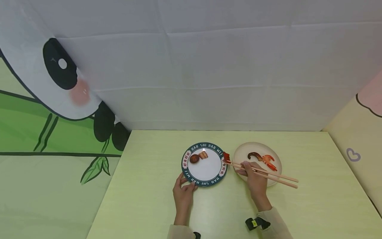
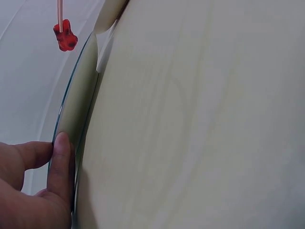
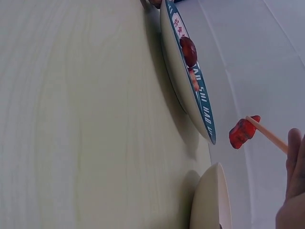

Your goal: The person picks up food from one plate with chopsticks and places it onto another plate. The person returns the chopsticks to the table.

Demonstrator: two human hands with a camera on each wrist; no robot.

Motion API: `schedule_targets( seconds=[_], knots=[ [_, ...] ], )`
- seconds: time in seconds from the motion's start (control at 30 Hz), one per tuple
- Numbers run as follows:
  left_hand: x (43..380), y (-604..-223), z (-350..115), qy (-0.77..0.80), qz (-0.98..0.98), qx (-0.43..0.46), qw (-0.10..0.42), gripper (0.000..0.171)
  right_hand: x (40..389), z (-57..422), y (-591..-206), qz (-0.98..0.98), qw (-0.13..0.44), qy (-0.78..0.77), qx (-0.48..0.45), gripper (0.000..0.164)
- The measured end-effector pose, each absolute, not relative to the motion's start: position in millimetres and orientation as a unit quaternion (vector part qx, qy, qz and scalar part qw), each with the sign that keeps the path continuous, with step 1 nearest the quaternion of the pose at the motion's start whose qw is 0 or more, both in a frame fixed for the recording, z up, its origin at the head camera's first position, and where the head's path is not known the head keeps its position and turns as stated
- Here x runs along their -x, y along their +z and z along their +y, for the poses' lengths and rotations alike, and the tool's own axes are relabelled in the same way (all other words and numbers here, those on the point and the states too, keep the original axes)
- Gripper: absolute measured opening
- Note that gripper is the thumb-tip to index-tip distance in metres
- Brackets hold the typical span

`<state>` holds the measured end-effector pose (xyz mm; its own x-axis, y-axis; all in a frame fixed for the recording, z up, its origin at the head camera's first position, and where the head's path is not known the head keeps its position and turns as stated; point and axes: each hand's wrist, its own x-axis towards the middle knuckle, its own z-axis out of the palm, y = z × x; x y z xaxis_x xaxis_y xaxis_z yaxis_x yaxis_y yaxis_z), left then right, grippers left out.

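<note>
My left hand point(image 1: 182, 196) pinches the near-left rim of a round white plate point(image 1: 206, 170) with a dark green lettered border. The left wrist view shows the thumb and a finger point(image 2: 59, 167) at that rim. In my right hand point(image 1: 256, 181) is a pair of wooden chopsticks point(image 1: 280, 178). Their tips hold a glossy red food piece point(image 1: 226, 156) above the plate's right rim; the right wrist view has the red piece point(image 3: 244, 132) raised clear of both plates. On the white plate lie a round brown food piece point(image 1: 194, 158) and a striped tan piece point(image 1: 203, 154).
A beige plate point(image 1: 243, 152) stands just right, partly under my right hand. It carries a dark curled tentacle-like piece point(image 1: 254, 155) and an orange shrimp-like piece point(image 1: 269, 162). The pale yellow table point(image 1: 143, 186) meets a white cloth wall point(image 1: 209, 106) behind.
</note>
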<state>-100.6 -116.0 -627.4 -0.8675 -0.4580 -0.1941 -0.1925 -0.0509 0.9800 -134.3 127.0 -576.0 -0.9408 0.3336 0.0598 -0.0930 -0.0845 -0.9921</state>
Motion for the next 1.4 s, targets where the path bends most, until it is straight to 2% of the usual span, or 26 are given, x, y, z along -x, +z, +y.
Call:
schedule_targets(
  seconds=[0.33,1.4],
  knots=[
    [101,-628,-117,-0.696,-0.673,-0.228,0.104,0.069,133,130,-577,-0.642,0.176,0.742,0.076,0.025],
    [101,-629,-116,-0.690,-0.677,-0.238,0.097,0.069,126,153,-574,-0.655,0.173,0.728,0.109,0.027]
  ],
)
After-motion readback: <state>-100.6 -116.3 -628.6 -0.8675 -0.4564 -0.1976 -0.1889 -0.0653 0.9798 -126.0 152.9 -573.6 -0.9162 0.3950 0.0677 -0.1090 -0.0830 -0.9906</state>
